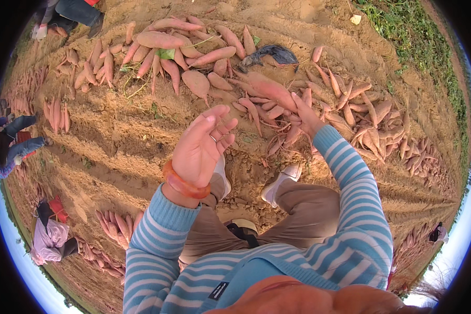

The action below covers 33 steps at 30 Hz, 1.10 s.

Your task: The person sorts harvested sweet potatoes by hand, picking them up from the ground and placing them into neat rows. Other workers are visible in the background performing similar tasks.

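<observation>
My right hand (307,114) grips the near end of a large sweet potato (270,88), which points away to the upper left above the pile. My left hand (204,147), with a ring and an orange bangle (185,183), is raised with palm up and fingers apart, holding nothing. Beyond it lies a heap of sweet potatoes (196,83), some with stems and leaves. Smaller, rooty sweet potatoes (275,112) lie beneath the held one. A piece of black plastic (272,55) rests on the soil just past it.
More sweet potatoes (371,117) are heaped at the right, with green vines (412,35) beyond. Small groups (57,114) lie at the left on ridged sandy soil. A crouching person (53,235) is at lower left; other people are at the left and upper left. White shoes (282,184) stand below my hands.
</observation>
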### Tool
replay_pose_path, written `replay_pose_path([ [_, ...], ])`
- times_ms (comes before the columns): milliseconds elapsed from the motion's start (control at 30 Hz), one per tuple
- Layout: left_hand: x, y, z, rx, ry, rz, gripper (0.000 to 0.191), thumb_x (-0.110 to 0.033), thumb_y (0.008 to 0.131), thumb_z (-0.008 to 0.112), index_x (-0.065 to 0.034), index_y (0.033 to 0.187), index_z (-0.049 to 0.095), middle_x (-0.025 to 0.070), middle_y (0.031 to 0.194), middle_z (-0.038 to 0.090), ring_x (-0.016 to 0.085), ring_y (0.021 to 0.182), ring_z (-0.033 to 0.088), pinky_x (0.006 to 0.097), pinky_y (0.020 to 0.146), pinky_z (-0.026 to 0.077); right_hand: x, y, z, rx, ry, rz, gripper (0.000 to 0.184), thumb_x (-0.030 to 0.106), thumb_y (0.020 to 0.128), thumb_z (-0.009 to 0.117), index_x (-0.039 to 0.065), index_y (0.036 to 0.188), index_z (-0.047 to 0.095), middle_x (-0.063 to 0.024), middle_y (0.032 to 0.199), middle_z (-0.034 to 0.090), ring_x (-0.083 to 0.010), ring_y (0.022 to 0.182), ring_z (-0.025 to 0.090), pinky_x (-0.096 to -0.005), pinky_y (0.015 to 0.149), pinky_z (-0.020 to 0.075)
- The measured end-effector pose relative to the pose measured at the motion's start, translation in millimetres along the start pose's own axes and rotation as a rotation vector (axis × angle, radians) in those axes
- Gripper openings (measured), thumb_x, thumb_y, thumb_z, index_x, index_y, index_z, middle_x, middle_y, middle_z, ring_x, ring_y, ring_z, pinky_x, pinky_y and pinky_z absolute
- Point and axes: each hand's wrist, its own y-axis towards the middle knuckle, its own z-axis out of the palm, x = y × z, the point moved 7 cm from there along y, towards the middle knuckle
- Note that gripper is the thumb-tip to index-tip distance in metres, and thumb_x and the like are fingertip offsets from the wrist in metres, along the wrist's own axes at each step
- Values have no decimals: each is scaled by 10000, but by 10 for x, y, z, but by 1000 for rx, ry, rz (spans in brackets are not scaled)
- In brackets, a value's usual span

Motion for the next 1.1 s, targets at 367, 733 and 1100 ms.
replay_pose_path([
  [367,415,268,38,-37,122,-19,309,-208,991,548,-61,1264,559,45,1215,583,187,1125,580,343,904,481,271,-1279,404,239,288,-8,691,637,1008,345,-3,1158,557,28,613,410,-54,393,232,-208,350,182],
  [733,692,380,508,193,-213,-84,768,-688,928,476,-93,1410,419,99,1351,514,277,1271,483,486,1084,361,36,-1799,1068,403,122,27,667,605,1028,314,6,1190,558,6,612,445,-76,433,351,-203,377,289],
  [1100,444,393,313,107,-420,103,664,-598,903,569,-76,1304,484,112,1211,579,302,1137,562,492,1025,446,-269,-2021,1350,372,237,0,350,272,935,701,40,1170,587,39,728,509,-55,519,369,-166,442,296],
])
